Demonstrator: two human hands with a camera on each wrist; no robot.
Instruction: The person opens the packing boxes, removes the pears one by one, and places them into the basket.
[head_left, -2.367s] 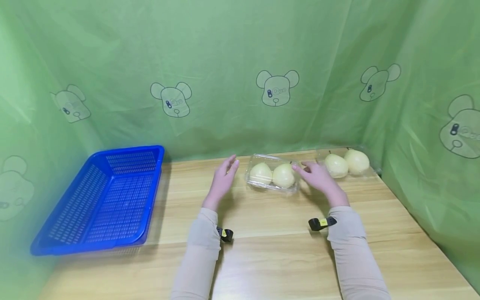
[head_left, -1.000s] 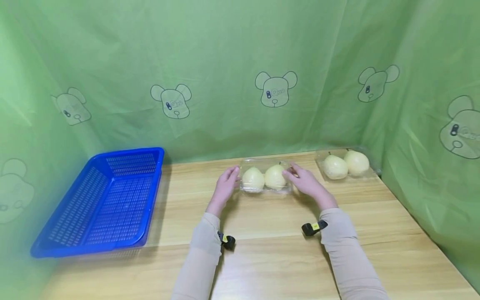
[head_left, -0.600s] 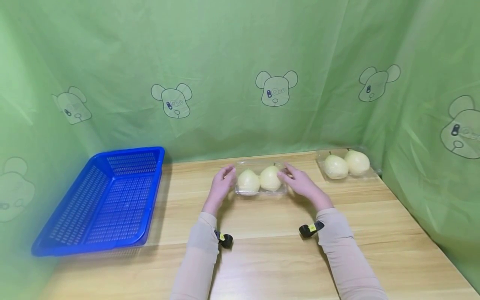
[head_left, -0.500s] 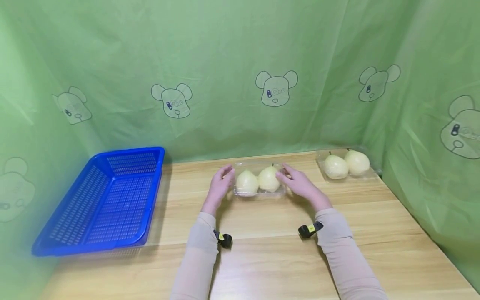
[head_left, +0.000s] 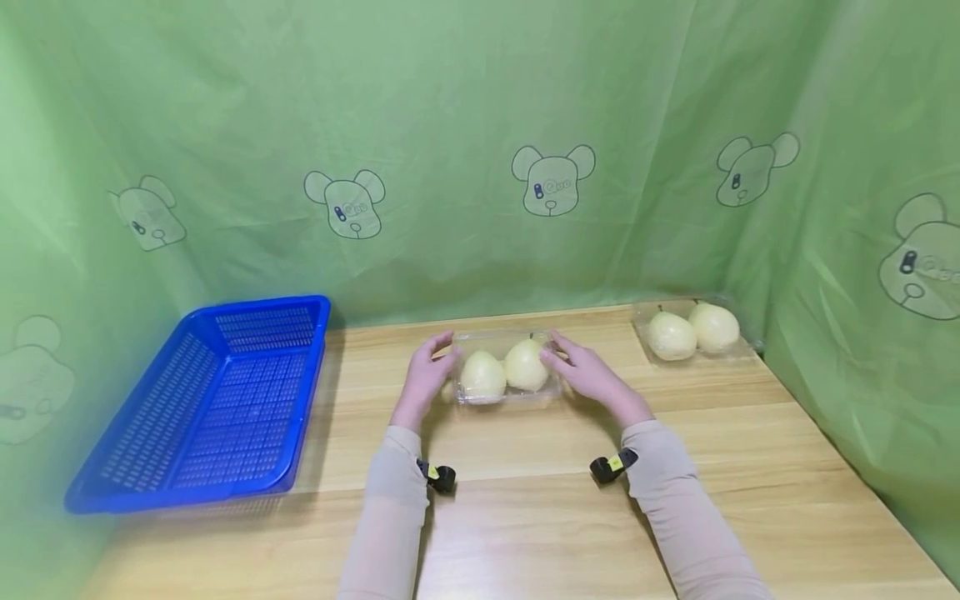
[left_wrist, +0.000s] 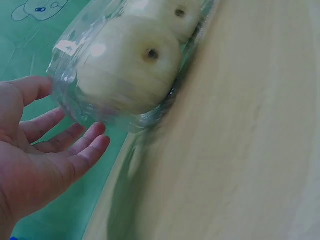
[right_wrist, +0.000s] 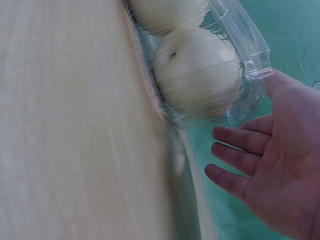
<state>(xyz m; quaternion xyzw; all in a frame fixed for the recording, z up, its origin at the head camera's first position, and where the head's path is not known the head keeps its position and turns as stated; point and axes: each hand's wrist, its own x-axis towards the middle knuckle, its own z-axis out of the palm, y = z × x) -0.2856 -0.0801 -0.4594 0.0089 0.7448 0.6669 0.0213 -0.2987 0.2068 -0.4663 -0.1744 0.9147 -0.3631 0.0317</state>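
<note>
Box point(head_left: 507, 368) shift: left and toward the near side since the earlier frame, both hands shifted likewise.
Box position: between the hands, one end at each, neither hand clearly nearer; long axis roughly side to side; two pears point(head_left: 482, 377) inside.
Left hand point(head_left: 426, 375): fingers relaxed, spread, touching the left end, not curled round it.
Right hand point(head_left: 588, 372): fingers spread, thumb at the right end's corner.
Tabletop point(head_left: 517, 517): wood-grained; contact with box cannot be told.
Second box point(head_left: 693, 333): back right.
Basket point(head_left: 187, 494): left, well apart.
Green cloth point(head_left: 450, 100): surrounds.

Grn curtain point(head_left: 442, 100) behind wood tbl point(head_left: 525, 533)
</note>
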